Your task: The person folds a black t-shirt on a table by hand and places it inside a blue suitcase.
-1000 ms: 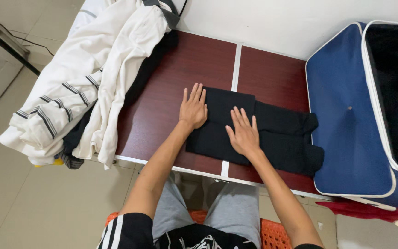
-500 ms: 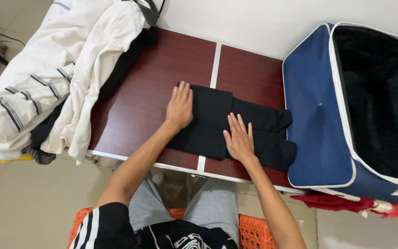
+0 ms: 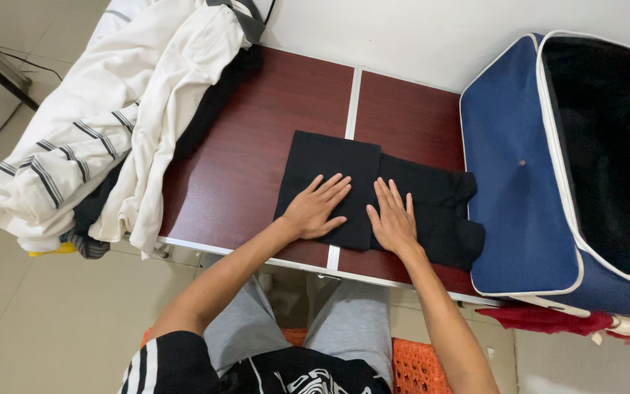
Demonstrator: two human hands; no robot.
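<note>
**Inspector:** Your left hand [image 3: 315, 210] and right hand [image 3: 394, 220] both lie flat on the folded black garment [image 3: 373, 193], fingers spread, gripping nothing.

**Operator:** Where does it lie?

**Inspector:** On the dark red table [image 3: 257, 138], by the near edge. Just right of the garment stands an open navy bag [image 3: 530, 197] with white piping; well left, a heap of white striped clothes [image 3: 103, 131].

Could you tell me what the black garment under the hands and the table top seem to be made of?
Black garment: soft matte knit fabric, probably cotton; it folds flat without shine. Table top: dark red wood-grain laminate, likely, with a slight sheen and pale metal-looking edging.
</note>
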